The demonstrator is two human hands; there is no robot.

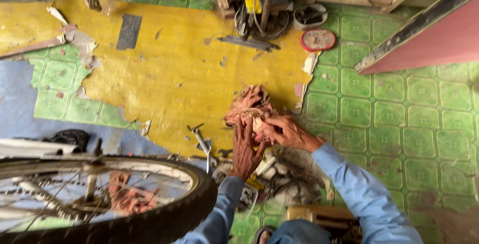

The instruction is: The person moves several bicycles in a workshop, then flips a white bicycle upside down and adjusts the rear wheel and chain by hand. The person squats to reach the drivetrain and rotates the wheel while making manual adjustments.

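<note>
- Floor [424,124] is green patterned tile with a worn, peeling yellow sheet [174,69] over it; we look straight down on a workshop corner.
- Our left hand [245,149] and right hand [287,132] meet at centre frame, both on a crumpled reddish rag [248,105].
- Rag sits at 12 o'clock from the hands, bunched in a lump with no clear long axis; it is lifted above the floor, touching both hands.
- Left hand: fingers straight, pointing to 12, pressed flat against the rag's lower edge. Whether it actually pinches the rag, we cannot tell.
- Right hand: comes in from 4 o'clock, fingers curled around the rag's lower right part, holding it.
- Both hands equally near; the right has the firmer hold.
- Bicycle wheel [149,219] with knobby tyre at 8 o'clock, near the left sleeve.
- Wrench [202,144] on the yellow sheet, just beside the left hand at 9 o'clock.
- Round red lid [318,39] at 1 o'clock, well apart; dark rectangular patch [129,31] at 11 o'clock.
- Red board [434,34] with a dark edge at 2 o'clock.
- No readable packages; small parts under the wrists are too cluttered to tell.
</note>
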